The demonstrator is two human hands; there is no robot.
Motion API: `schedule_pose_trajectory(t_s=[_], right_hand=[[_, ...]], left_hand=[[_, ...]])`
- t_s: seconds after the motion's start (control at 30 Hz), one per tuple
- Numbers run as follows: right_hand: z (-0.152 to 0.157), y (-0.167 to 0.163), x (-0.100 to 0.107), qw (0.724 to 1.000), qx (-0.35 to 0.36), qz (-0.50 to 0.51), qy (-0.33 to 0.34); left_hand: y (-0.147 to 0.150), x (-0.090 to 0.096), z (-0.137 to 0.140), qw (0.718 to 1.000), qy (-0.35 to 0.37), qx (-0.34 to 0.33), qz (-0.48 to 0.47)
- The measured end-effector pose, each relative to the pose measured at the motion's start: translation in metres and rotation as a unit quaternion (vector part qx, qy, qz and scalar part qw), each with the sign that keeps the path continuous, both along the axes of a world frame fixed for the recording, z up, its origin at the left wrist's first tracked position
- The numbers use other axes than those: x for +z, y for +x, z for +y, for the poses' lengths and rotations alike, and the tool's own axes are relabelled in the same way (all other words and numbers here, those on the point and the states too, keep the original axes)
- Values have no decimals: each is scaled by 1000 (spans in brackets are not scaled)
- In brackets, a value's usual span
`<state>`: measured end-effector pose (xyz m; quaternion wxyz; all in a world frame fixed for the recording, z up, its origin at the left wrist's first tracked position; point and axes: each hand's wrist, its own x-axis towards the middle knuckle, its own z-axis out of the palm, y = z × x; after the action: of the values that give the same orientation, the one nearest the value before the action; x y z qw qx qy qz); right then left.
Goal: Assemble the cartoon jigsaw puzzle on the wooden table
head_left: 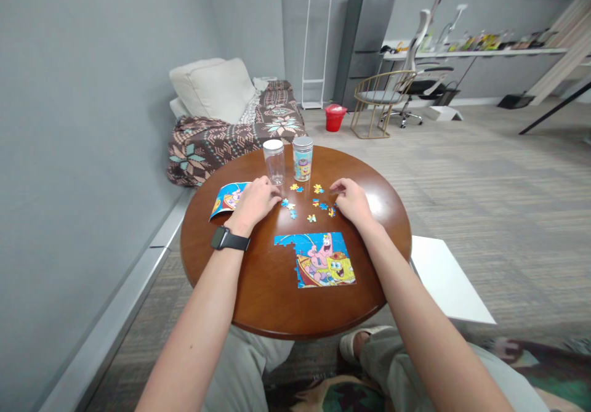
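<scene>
A partly assembled cartoon jigsaw puzzle (325, 264) lies near the front of the round table, its upper-left strip jutting out. Beyond it are scattered several loose puzzle pieces (312, 218). My left hand (259, 199), wearing a black watch, rests left of these pieces with loosely bent fingers, close to a blue and yellow puzzle piece (290, 206). It partly covers a curled picture sheet (226, 199) of the same cartoon. On the right side of the pieces is my right hand (351, 199), thumb and fingers apart, partly hiding a piece beneath it. Nothing shows in either hand.
A clear jar with a white lid (275, 164) and a cartoon-printed jar (303, 161) stand at the back of the brown table (263, 301). Behind are a covered sofa (258, 125), a red bin (334, 118) and chairs. A white board (447, 276) sits lower right.
</scene>
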<state>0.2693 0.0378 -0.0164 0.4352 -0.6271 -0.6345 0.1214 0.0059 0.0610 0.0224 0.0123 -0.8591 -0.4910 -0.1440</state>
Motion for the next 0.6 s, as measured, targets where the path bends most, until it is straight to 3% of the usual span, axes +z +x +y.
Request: schedule_pose_trajectory(t_s=[0.33, 0.6], right_hand=[[1, 0, -4, 1000, -2, -24, 17], [2, 0, -4, 999, -1, -25, 26]], left_hand=[[5, -5, -1, 995, -62, -74, -3], [3, -7, 2, 993, -80, -81, -27]])
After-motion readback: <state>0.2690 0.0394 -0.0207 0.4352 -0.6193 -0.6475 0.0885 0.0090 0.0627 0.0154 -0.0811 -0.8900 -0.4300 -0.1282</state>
